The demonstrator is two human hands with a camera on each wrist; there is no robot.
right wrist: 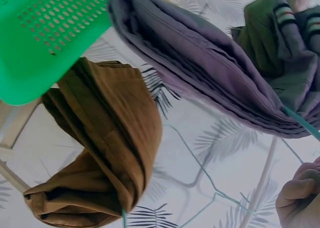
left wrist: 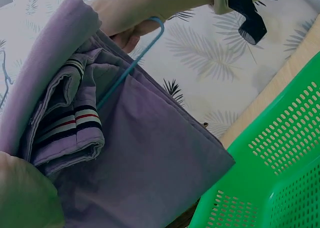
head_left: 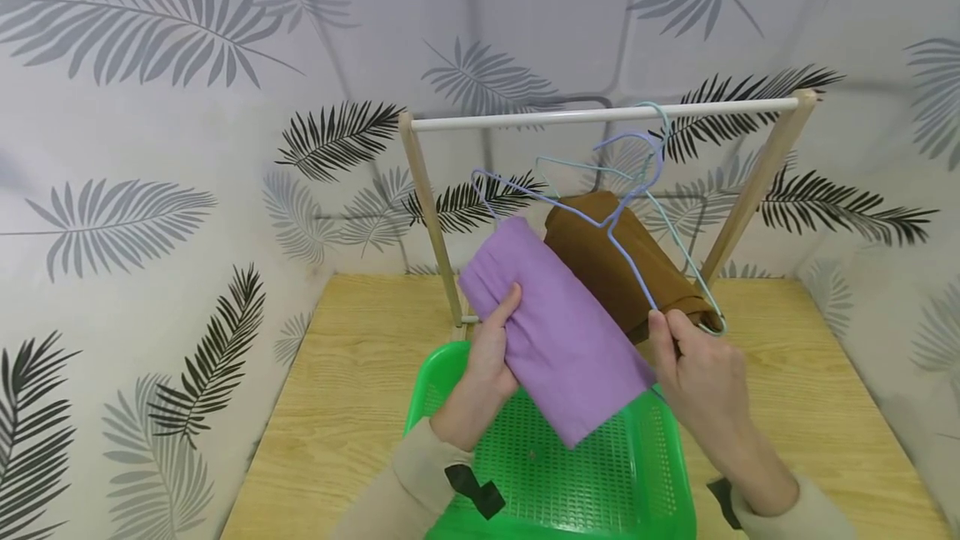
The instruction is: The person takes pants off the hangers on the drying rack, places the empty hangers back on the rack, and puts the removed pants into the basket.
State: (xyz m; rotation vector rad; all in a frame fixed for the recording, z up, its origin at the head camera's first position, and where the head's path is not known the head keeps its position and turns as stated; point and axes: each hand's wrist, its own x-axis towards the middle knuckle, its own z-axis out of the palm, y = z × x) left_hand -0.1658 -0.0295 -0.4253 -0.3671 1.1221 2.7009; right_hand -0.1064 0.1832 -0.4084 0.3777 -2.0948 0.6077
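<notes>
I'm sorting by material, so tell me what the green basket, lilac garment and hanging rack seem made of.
Green basket: apparently moulded plastic, semi-glossy, with highlights and regular perforations.
Lilac garment: matte woven fabric, perhaps cotton, given soft folds and stitched seams.
Hanging rack: tan uprights suggest matte wood; the smooth white rail could be painted metal or plastic.

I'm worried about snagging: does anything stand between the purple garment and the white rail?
Partly, in the head view: the brown cloth on its pale green hanger, hung from the white rail, is behind the purple garment's right side. Nothing visible stands between the garment and the left stretch of the rail.
</notes>
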